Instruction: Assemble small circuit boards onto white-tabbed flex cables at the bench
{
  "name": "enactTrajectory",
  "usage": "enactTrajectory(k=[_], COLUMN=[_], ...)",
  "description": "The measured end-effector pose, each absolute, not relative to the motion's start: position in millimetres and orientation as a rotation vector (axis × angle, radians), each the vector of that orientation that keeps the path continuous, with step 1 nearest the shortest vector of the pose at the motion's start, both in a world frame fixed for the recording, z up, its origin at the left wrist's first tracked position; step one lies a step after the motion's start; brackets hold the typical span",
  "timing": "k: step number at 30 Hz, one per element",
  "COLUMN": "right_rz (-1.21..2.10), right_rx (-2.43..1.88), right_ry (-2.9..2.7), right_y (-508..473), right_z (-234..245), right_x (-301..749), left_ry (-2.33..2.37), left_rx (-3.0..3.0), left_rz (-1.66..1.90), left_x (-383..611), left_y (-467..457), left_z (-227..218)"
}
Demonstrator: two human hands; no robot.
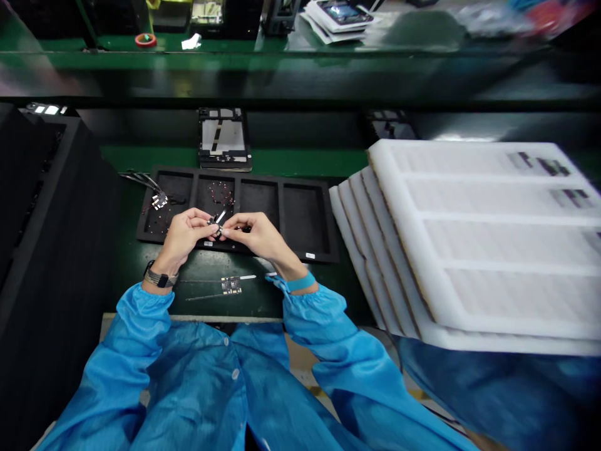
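My left hand [184,233] and my right hand [256,235] meet over the front edge of a black compartment tray [300,219]. Both pinch a small dark and silver part [217,222] between their fingertips. The left wrist wears a watch, the right a blue band. A small circuit board with a thin strip [231,285] lies on the green mat just below my hands. The tray's left compartments hold small parts and thin cables [157,199]; its right compartments look bare.
A slanted stack of white foam trays [469,238] fills the right side. A tablet-like frame [224,139] lies beyond the black tray. Tall black foam [51,250] stands at the left. The far shelf holds a tape roll [145,40] and stacked devices [340,17].
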State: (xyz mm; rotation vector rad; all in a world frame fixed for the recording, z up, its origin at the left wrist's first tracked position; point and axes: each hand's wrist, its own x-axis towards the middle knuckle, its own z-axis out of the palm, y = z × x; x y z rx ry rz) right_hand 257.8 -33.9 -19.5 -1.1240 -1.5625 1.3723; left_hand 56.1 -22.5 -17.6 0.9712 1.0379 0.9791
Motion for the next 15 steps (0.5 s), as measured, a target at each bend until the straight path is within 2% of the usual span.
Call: enactTrajectory(k=[6, 10, 13, 15], right_rz=[1.298, 1.141, 1.212, 1.279], right_rx=[-1.122, -1.181, -1.175, -1.146], right_ry=[-1.596, -1.619, -1.547, -1.435], right_y=[-35, -34, -32, -31], right_z=[-19, -25, -36, -44], right_x=[255, 276, 304, 318], left_ry=[1.059, 1.160, 1.305, 1.438], left_rx=[1.043, 1.247, 1.576, 1.864], left_rz=[1.039, 1.378, 1.633, 1.643], left_x=[56, 52, 49, 50], left_y=[-27, -23, 6, 42], left_z=[-13, 12, 35, 44])
